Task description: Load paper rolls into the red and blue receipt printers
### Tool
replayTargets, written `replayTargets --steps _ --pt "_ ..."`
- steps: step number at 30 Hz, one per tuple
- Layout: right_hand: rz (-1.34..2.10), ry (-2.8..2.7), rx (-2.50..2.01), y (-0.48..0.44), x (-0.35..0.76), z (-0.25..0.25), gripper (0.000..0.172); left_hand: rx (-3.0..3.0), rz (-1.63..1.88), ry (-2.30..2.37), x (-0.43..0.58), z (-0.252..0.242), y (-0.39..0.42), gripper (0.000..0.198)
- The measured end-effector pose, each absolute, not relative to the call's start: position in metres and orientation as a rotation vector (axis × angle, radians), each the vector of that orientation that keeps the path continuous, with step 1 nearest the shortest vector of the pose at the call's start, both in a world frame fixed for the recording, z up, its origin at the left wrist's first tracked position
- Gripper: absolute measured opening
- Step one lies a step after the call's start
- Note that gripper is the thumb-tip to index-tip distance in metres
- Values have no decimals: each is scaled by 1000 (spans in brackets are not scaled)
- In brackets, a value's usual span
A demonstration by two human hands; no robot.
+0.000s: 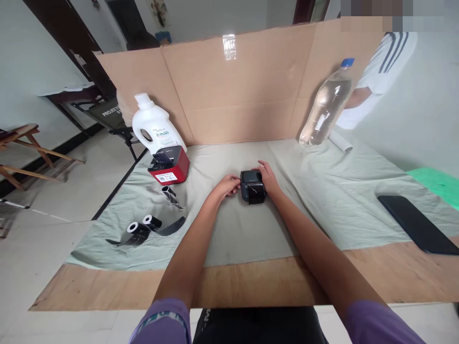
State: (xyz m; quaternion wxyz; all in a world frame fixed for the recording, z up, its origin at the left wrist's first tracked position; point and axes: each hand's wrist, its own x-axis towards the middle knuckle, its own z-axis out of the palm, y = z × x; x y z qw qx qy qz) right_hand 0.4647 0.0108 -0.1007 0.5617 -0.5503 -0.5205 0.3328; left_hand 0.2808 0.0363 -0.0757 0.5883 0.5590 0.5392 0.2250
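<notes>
A small black portable printer [252, 177] sits on the cloth in the middle of the table, a glossy black piece [256, 193] across its near side. My right hand [268, 177] wraps around the printer's right side, its fingers reaching over the far corner. At the left edge, my left hand [229, 184] has its fingers curled together, with the tips against the casing. Their exact grip is partly hidden. Off to the left lie several black rolls with white cores; one roll [137, 228] has its strip trailing loose, and another roll [168, 193] stands nearer the red-and-black device [169, 165].
A white jug [158, 125] stands behind the red device. At the back right, a clear bottle [327, 107] leans before a cardboard screen [236, 91]. A paper tube [340, 140], a dark phone [418, 223] and green material [435, 184] lie to the right. Another person's sleeve [390, 62] shows behind.
</notes>
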Motion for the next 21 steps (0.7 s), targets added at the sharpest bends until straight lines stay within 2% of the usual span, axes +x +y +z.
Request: replayTargets --steps 15,17,21 --pt "782 -1201 -1286 13 467 -104 48 1314 544 1096 269 -78 38 9" --pt "827 -1173 -1247 14 467 -104 45 1306 569 1008 262 -77 34 20" --pt "982 -1136 -1138 18 476 -105 45 1290 603 844 254 -78 30 57"
